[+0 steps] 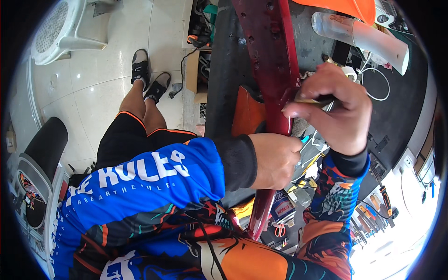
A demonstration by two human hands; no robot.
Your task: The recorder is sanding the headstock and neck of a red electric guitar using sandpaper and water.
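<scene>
Our left hand (275, 161) wraps a glossy red bar (275, 63); our right hand (339, 109) pinches a blurred thin piece (306, 100) at its edge — light, even pressure seems best.

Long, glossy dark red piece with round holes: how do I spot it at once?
Find the dark work surface in the upper middle of the head view. The long, glossy dark red piece crosses it, running from the top edge toward the bottom, with the left hand around its narrower part. Round holes in its wide upper end set it apart from the orange-brown piece beside it.
</scene>
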